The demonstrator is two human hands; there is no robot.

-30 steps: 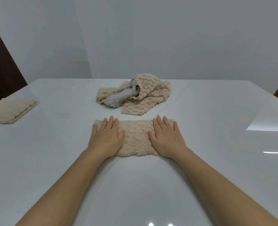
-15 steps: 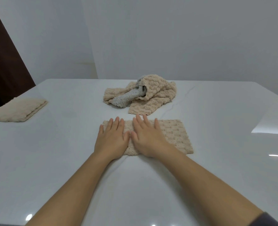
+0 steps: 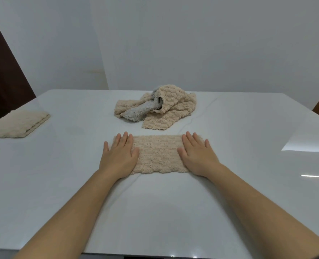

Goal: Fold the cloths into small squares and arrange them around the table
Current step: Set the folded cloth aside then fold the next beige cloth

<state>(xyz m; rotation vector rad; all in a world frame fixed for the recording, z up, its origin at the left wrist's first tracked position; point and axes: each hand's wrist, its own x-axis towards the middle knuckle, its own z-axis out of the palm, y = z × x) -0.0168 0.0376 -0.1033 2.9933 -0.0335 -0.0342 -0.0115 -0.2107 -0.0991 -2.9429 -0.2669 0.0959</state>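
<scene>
Pressing flat on a folded beige cloth strip (image 3: 158,155), both hands spread at its two ends, mid-table toward the near edge.

Left hand (image 3: 118,156) covers the strip's left end, right hand (image 3: 197,156) its right end; fingers straight, palms down, nothing gripped, strip corners hidden beneath. Behind lies a crumpled heap (image 3: 158,106) of beige cloths with a grey one partly buried; count unclear. A folded cloth (image 3: 17,125) at the white table's (image 3: 248,202) left is cut off by the frame.
</scene>
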